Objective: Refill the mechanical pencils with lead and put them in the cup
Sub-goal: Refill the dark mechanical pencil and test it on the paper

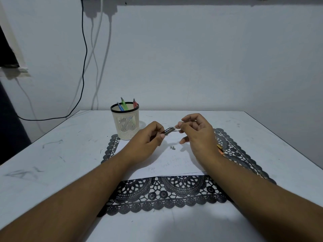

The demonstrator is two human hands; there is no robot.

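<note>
Step in hand, as judged: refilling one pencil, working at its cap end.

Left hand [148, 140] has fingers curled round a dark mechanical pencil [169, 131], held above the white paper [167, 161] with its cap end pointing toward 2 o'clock. Right hand [194, 131] pinches at that end with thumb and forefinger; whether it holds the eraser cap or a lead is too small to tell. Remaining fingers loosely curled.

Two small grey pieces [172, 147] lie on the paper at 6 o'clock of the pencil. Orange-tipped item [220, 148] shows at 3 o'clock, mostly hidden behind the right wrist.

Cup [125, 122] stands at 10 o'clock of the hands on the black lace mat [167, 194], holding blue, green and red pencils [124, 104].

Next move likely calls for a steady barrel, fine alignment at the opening, then recapping before transfer to the cup.
</note>
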